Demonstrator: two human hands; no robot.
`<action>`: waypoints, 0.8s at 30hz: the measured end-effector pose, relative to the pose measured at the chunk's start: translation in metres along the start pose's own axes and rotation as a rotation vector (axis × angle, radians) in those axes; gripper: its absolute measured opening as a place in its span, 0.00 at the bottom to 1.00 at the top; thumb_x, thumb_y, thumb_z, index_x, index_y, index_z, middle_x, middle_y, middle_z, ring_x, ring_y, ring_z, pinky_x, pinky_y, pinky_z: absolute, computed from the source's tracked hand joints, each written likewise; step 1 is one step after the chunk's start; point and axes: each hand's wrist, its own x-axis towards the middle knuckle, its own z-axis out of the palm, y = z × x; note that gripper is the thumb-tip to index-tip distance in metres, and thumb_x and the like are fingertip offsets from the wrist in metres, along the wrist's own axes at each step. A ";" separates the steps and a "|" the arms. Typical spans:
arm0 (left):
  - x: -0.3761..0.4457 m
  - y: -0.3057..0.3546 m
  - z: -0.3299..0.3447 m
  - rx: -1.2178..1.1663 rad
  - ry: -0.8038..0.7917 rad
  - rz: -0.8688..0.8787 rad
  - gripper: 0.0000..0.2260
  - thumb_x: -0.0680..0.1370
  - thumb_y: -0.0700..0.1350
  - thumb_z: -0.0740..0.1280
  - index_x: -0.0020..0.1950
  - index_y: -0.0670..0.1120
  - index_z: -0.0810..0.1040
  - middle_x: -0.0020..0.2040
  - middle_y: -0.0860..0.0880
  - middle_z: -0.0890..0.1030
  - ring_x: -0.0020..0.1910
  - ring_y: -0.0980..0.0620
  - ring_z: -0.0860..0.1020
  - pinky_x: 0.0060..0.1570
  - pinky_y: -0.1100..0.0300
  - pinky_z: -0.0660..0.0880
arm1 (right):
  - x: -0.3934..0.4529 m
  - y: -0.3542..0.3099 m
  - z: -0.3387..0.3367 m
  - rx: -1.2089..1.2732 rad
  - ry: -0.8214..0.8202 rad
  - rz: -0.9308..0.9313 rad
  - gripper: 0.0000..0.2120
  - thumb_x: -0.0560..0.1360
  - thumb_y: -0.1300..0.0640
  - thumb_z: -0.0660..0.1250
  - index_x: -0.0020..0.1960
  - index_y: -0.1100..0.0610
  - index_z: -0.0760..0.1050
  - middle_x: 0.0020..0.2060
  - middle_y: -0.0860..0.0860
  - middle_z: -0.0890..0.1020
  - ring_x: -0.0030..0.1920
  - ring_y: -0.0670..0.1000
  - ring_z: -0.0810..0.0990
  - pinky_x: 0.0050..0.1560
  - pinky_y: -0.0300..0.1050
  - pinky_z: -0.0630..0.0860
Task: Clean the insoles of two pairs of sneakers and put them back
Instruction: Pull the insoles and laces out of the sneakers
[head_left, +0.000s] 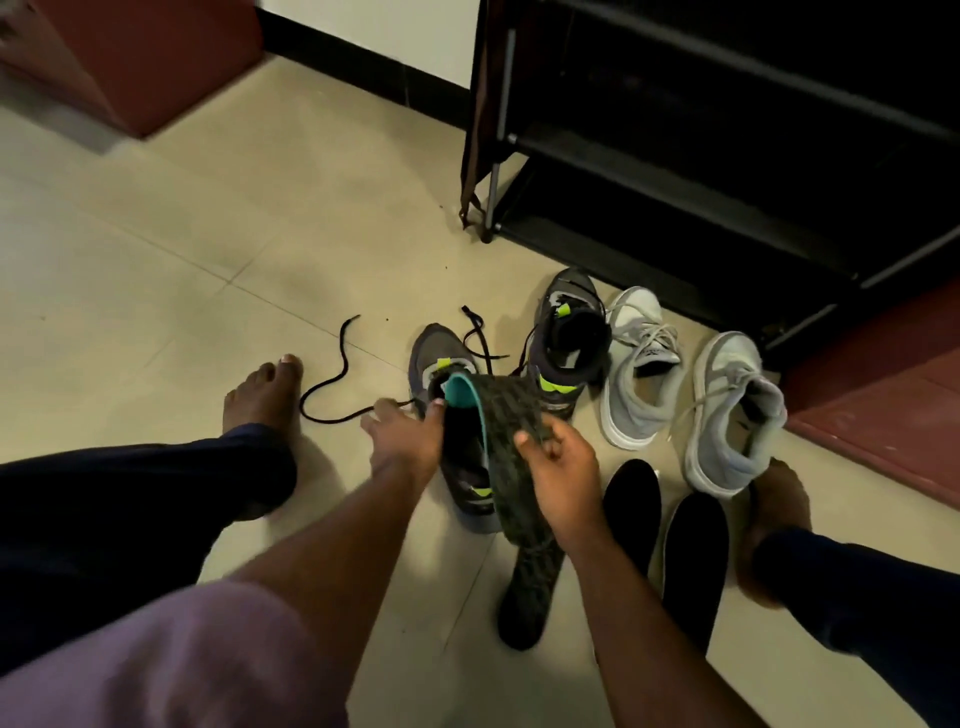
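Insole (506, 415) — bent, teal underside up — is pinched by the right hand's (558, 462) curled fingers, its toe entering the dark sneaker (462, 467) whose collar the left hand (405, 436) grips.

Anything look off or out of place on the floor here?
One thing: a loose black lace trails across the tiles left of the dark sneaker, as if pulled out. Three insoles lie on the floor, which fits the cleaning. The right hand holds a fourth, patterned insole bent over that sneaker. No spill or damage visible.
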 end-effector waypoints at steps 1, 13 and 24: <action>-0.012 -0.008 0.006 -0.102 -0.024 -0.109 0.34 0.75 0.65 0.66 0.73 0.49 0.60 0.71 0.42 0.66 0.62 0.35 0.73 0.50 0.40 0.78 | -0.002 0.011 -0.006 0.025 -0.032 0.049 0.06 0.75 0.60 0.69 0.52 0.56 0.79 0.42 0.51 0.85 0.45 0.51 0.83 0.50 0.49 0.79; 0.004 -0.001 0.026 -0.044 0.013 0.051 0.21 0.79 0.41 0.63 0.71 0.55 0.70 0.60 0.47 0.79 0.57 0.43 0.78 0.57 0.48 0.77 | -0.023 0.048 -0.006 -0.002 -0.213 0.409 0.15 0.68 0.74 0.65 0.49 0.58 0.74 0.45 0.60 0.82 0.42 0.54 0.81 0.41 0.45 0.76; 0.124 0.066 -0.005 0.180 0.082 0.296 0.23 0.77 0.45 0.64 0.73 0.52 0.68 0.66 0.43 0.77 0.65 0.40 0.75 0.60 0.53 0.72 | -0.008 0.079 0.043 0.154 -0.199 0.518 0.17 0.69 0.71 0.69 0.51 0.53 0.76 0.50 0.53 0.83 0.52 0.53 0.82 0.56 0.50 0.77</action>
